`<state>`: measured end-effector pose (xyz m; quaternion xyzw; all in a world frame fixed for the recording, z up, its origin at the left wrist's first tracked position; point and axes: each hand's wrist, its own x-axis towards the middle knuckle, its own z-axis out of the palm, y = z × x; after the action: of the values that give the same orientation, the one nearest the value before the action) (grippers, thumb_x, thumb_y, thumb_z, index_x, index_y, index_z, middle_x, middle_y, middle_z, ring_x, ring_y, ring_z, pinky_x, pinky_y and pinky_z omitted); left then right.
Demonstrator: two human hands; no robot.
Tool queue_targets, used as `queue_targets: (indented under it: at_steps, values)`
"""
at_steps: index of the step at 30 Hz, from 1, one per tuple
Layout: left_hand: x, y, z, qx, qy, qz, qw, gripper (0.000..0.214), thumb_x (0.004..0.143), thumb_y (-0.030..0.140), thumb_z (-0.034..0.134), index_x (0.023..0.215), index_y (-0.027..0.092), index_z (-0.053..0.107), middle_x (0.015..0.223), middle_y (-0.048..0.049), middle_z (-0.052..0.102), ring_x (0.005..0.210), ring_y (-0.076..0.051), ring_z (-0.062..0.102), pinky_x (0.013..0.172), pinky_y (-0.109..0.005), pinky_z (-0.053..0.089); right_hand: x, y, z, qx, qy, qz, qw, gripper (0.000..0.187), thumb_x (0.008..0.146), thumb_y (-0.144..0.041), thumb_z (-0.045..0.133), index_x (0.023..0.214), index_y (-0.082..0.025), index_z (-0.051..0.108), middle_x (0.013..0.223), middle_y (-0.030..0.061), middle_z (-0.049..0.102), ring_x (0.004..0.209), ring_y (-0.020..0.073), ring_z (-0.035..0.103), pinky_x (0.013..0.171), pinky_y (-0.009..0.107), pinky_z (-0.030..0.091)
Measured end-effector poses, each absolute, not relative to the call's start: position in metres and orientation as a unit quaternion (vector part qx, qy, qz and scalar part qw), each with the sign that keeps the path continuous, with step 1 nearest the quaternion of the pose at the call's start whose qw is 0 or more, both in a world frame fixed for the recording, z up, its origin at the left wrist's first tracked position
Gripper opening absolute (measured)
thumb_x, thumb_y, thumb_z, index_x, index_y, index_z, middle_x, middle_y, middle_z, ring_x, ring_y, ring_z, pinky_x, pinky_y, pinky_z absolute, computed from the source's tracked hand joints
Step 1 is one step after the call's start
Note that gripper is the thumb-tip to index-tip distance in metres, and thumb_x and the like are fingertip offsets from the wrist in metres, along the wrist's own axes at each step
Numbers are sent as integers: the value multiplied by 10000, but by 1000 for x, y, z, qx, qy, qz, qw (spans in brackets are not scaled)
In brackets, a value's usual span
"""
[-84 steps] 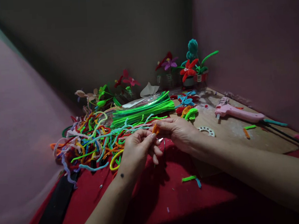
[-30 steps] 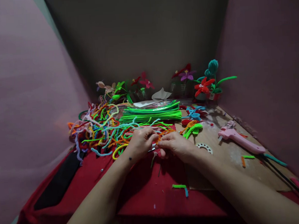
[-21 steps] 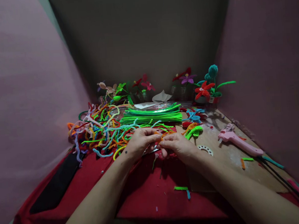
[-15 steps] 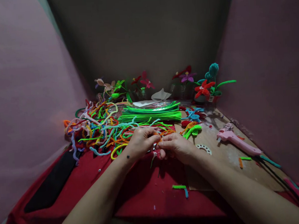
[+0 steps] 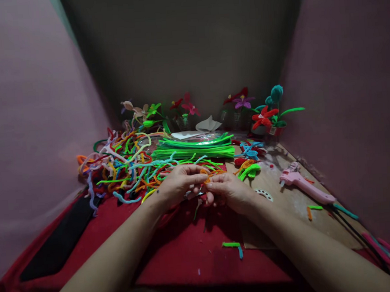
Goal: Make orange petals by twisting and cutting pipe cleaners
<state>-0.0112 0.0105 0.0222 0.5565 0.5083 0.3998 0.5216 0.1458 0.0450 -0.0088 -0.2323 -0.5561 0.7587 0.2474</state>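
My left hand (image 5: 177, 186) and my right hand (image 5: 229, 191) meet at the middle of the table, fingertips pinched together on a small orange pipe cleaner piece (image 5: 205, 177). Both hands are closed on it. A thin dark stem (image 5: 196, 209) hangs down below the hands over the red cloth (image 5: 188, 252). Just behind the hands lies a tangled heap of coloured pipe cleaners (image 5: 123, 168) and a bundle of straight green pipe cleaners (image 5: 195, 147).
A pink glue gun (image 5: 305, 186) lies on the wooden board (image 5: 291, 202) at the right, with its cord trailing forward. Finished pipe-cleaner flowers (image 5: 265, 113) stand along the back wall. Small cut bits (image 5: 232, 246) lie on the cloth. Walls close in left and right.
The view has pulled back and shifted since the first frame. My hands stay together on the orange piece, with only small finger movements over the last second.
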Motion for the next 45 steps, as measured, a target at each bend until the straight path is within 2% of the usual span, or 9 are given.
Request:
queue_targets:
  at_steps: [3,9,16,20,24,29,35,43,45]
  values:
    - [-12,11,18,558,486,409,534,188,704,302,610,735,116,614,484,28,495,367,-43,367,351,-164,255,144,44,-9,-222,-551,767,243,226,706,-296,594,685,-77,642,502,23,587,407,64,466,426,193,319]
    - [-8,8,19,571,515,415,487,213,712,319,607,633,125,571,460,35,492,355,-37,361,343,-160,233,142,44,-12,-214,-525,784,253,183,688,-263,609,701,-82,636,512,32,605,426,81,501,428,194,321]
    - [-11,6,18,552,473,425,539,171,694,284,630,713,117,602,506,22,520,381,-38,385,363,-162,244,146,46,-13,-206,-529,787,241,238,691,-306,631,603,-86,607,540,47,621,424,73,494,421,191,338]
    - [-12,5,16,531,447,401,598,143,672,239,640,738,116,607,511,0,556,380,-62,440,372,-177,258,149,47,-11,-185,-498,826,192,262,650,-331,672,662,-72,632,518,50,613,439,100,530,399,188,337]
    - [-10,4,13,498,449,417,614,142,655,244,659,690,123,595,478,22,530,353,-53,411,358,-176,244,149,48,-13,-164,-486,840,178,281,647,-325,675,733,-58,653,504,49,612,453,110,544,422,192,350]
    - [-7,3,13,498,493,445,557,202,639,273,691,603,114,572,479,27,522,375,-32,389,377,-160,257,148,48,-13,-182,-497,828,188,239,648,-283,671,739,-62,659,542,51,632,447,93,533,466,206,367]
    - [-11,5,15,490,509,473,526,230,680,362,659,742,146,608,412,66,448,343,-38,322,364,-168,228,146,43,-10,-220,-534,786,220,203,654,-279,640,567,-103,589,510,49,622,435,98,510,479,223,363]
    - [6,1,17,527,616,471,348,196,711,299,587,590,147,559,430,53,452,394,-64,371,402,-190,274,141,40,-13,-289,-562,739,234,216,651,-253,611,494,-116,553,441,31,583,342,73,418,379,214,253]
    - [7,2,18,545,629,466,299,170,696,268,592,579,146,570,464,41,482,428,-71,397,425,-194,296,141,40,-13,-294,-554,742,238,208,650,-265,617,513,-120,558,442,26,582,348,78,432,383,214,277]
